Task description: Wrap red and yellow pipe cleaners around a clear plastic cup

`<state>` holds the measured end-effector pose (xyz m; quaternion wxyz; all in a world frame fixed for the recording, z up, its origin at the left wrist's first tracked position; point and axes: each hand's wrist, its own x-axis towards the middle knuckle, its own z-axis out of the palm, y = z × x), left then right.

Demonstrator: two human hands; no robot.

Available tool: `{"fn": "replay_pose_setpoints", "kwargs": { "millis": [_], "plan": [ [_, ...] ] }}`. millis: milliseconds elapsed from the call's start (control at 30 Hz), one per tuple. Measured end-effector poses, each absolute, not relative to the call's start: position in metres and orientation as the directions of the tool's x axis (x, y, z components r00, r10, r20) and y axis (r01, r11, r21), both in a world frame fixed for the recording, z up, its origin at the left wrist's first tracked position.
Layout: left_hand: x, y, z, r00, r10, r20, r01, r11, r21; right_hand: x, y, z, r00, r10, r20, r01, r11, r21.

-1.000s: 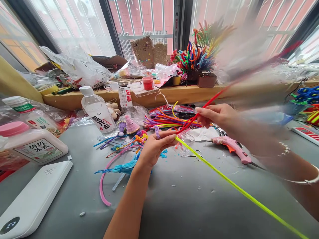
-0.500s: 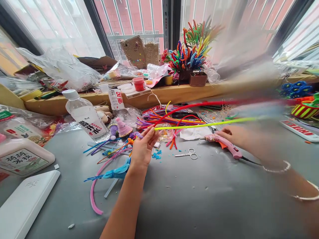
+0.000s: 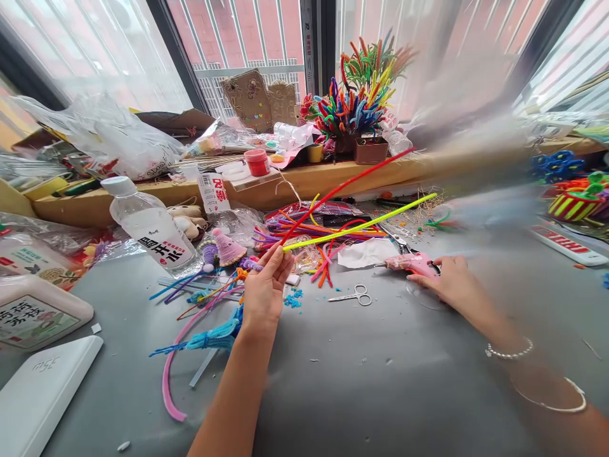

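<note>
Pinching two pipe cleaners by their near ends, the left hand (image 3: 263, 293) holds a red stem (image 3: 347, 185) and a yellow-green stem (image 3: 361, 225) fanning up and away to its right; both judged very light, fuzzy, wire-cored, bending readily, best gripped near the ends; right hand (image 3: 450, 284) rests closed over the rear of the pink glue gun (image 3: 413, 263) on the grey table (image 3: 371, 387), scissors (image 3: 354, 296) between the hands; versus half a second ago, stems have swung upward and the right hand has settled on the gun.
</note>
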<state>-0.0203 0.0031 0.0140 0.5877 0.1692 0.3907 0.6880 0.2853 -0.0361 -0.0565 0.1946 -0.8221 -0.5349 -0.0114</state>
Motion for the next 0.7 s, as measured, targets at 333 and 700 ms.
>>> {"fn": "replay_pose_setpoints", "kwargs": {
  "millis": [333,700],
  "plan": [
    [-0.02,0.002,0.013,-0.227,0.952,-0.205,-0.672,-0.001,0.74,0.276,-0.03,-0.045,0.4,0.916,-0.028,0.879,-0.392,-0.272],
    [-0.015,-0.003,0.012,-0.173,0.973,-0.154,-0.678,-0.004,0.735,0.282,-0.01,-0.01,0.498,0.848,0.182,0.78,-0.347,-0.521]
  ]
}}
